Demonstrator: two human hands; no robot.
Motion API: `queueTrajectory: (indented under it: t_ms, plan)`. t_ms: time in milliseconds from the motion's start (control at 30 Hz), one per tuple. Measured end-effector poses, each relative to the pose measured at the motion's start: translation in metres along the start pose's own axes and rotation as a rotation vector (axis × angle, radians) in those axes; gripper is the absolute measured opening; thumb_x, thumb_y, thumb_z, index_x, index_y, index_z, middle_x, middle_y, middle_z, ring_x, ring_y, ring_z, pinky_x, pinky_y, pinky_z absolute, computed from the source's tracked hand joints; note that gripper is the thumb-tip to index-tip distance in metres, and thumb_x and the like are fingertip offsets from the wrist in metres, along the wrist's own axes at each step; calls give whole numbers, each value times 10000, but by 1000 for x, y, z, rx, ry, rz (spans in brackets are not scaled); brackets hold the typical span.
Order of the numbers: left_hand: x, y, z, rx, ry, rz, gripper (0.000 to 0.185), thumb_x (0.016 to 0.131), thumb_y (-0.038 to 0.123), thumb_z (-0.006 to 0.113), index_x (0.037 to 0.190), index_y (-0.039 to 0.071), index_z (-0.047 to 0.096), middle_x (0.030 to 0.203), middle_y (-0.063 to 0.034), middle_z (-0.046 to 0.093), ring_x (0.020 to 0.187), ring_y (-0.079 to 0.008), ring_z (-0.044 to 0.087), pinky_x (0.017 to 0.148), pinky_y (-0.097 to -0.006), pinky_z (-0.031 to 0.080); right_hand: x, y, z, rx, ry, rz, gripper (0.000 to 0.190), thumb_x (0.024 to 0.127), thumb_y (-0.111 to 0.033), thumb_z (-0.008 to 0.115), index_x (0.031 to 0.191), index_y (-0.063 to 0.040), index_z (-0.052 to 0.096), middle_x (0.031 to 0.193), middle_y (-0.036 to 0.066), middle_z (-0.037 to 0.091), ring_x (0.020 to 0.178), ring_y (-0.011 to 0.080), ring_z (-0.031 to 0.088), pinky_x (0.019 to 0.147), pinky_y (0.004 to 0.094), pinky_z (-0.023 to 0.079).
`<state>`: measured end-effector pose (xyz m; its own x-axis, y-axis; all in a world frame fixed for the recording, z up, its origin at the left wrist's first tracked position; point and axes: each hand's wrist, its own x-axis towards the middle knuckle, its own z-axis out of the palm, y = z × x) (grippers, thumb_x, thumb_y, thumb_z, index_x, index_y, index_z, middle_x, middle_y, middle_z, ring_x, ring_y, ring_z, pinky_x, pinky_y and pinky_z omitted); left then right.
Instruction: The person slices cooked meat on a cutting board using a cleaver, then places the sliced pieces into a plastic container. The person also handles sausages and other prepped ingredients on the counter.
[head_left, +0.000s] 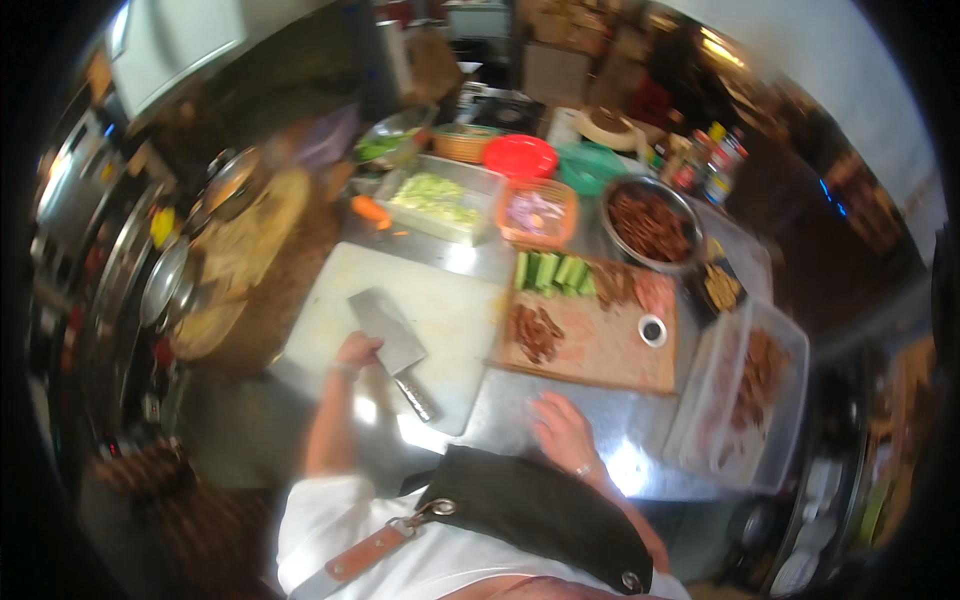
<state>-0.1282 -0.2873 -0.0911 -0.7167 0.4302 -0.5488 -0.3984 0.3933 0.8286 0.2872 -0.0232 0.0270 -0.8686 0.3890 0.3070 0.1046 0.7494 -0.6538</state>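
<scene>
A broad-bladed cleaver (388, 332) lies flat on a white cutting board (457, 330), its patterned metal handle angled toward me. My left hand (358, 350), fingers curled, is against or just beside the blade's left edge; whether it grips the blade is unclear. Nothing covers the cleaver's handle. Over the steel table (517, 401), my right hand (564, 429) is slightly blurred, fingers extended and holding nothing. Just beyond it sits a wood-edged board (600, 352) with cut cucumber sticks (553, 272), brown meat strips (535, 334), pink slices (655, 291) and a small white cup of dark liquid (652, 330).
Behind the boards are a metal tray of shredded greens (435, 199), an orange basket of sliced onion (537, 213), a carrot (369, 210) and a steel bowl of brown strips (651, 221). A clear plastic bin (787, 367) stands right; a red plate (520, 156) lies farther back.
</scene>
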Motion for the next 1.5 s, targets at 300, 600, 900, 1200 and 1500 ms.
queueTrajectory:
  t_ms: [300, 600, 900, 1200, 1500]
  plan:
    - [-10, 80, -11, 798, 287, 256, 261, 788, 253, 693, 794, -7, 677, 618, -77, 645, 498, -154, 607, 516, -303, 507, 3, 20, 2, 0, -83, 103, 373, 763, -72, 655, 1135, -43, 641, 1168, 185, 614, 1060, 367, 603, 910, 406, 500]
    - [-20, 121, -30, 115, 359, 372, 242, 845, 263, 683, 954, 50, 652, 800, -42, 641, 624, -115, 617, 520, -251, 512, 12, 30, 11, 52, -124, 106, 373, 747, -68, 640, 1117, -17, 637, 1148, 190, 613, 1005, 347, 620, 869, 382, 513]
    - [-37, 39, -45, -121, 224, 314, 165, 935, 269, 641, 1011, 127, 609, 762, 32, 566, 608, -60, 528, 559, -214, 472, -6, 11, 4, 53, -2, 121, 339, 799, -65, 653, 1137, -53, 633, 1202, 154, 587, 1050, 340, 605, 903, 376, 509]
    - [-33, 54, 59, -124, -109, 340, 188, 951, 244, 639, 1076, 110, 598, 829, 11, 588, 651, -69, 544, 570, -206, 461, -49, -10, -71, -178, 292, 319, 286, 800, -60, 663, 1087, -67, 662, 1153, 116, 619, 1007, 303, 634, 853, 367, 529]
    - [-80, 79, 253, 116, -376, 413, 178, 953, 152, 601, 1113, 72, 601, 821, 2, 589, 706, -84, 563, 625, -231, 486, -140, 24, -221, -583, 881, 587, 333, 771, 0, 681, 1099, -40, 637, 1078, 138, 655, 922, 302, 649, 792, 369, 530]
